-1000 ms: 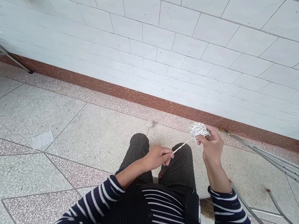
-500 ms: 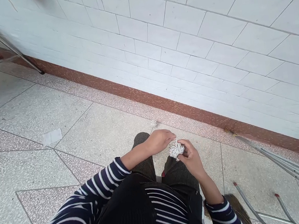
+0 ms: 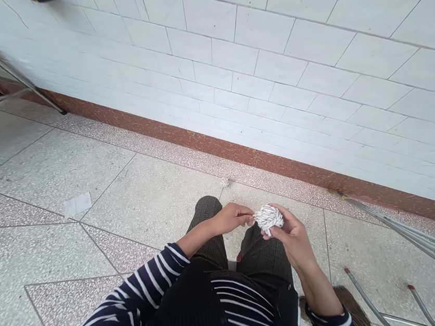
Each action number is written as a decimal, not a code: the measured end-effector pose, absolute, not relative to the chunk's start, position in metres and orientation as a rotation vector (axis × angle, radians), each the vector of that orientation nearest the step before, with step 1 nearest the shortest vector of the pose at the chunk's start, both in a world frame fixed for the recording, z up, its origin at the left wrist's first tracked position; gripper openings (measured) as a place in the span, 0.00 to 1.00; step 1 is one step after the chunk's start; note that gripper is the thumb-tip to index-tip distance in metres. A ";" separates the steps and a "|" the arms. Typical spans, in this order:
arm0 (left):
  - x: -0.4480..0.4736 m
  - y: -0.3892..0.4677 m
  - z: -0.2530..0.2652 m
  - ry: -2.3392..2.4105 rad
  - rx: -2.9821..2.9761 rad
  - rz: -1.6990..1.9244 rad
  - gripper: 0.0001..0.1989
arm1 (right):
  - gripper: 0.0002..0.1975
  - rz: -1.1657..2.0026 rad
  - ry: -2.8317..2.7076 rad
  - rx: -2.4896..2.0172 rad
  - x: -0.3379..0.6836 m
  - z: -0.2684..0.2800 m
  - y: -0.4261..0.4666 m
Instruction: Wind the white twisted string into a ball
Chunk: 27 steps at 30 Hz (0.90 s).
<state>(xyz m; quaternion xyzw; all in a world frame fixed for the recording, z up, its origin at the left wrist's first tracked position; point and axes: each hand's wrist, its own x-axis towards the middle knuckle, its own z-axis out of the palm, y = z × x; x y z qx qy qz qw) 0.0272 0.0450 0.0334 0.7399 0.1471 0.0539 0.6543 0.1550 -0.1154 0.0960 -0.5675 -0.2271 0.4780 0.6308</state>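
A ball of white cord, wound in thick twisted strands, is held above my knees. My right hand grips it from the right, with the thumb in front and the fingers around the back. At the ball's left side my left hand is pinched closed on what looks like a strand of the cord, its fingertips right beside the ball. A smaller white bundle lies on the floor beyond my knees, near the wall.
The tiled wall rises ahead above a red-brown skirting. A metal-legged table stands at the left. A white paper piece lies on the floor. Metal poles, a metal frame and broom-like bristles are at the right.
The cord ball and my right hand have shifted slightly right. My left hand has gone from the ball's top down to its left side.
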 end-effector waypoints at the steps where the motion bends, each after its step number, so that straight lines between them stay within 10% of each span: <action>1: 0.028 0.044 0.032 0.344 1.666 0.139 0.13 | 0.25 1.080 -0.527 -1.320 0.158 0.101 -0.117; 27: 0.036 0.041 0.042 0.395 1.704 0.194 0.20 | 0.24 0.978 -0.325 -1.236 0.178 0.141 -0.131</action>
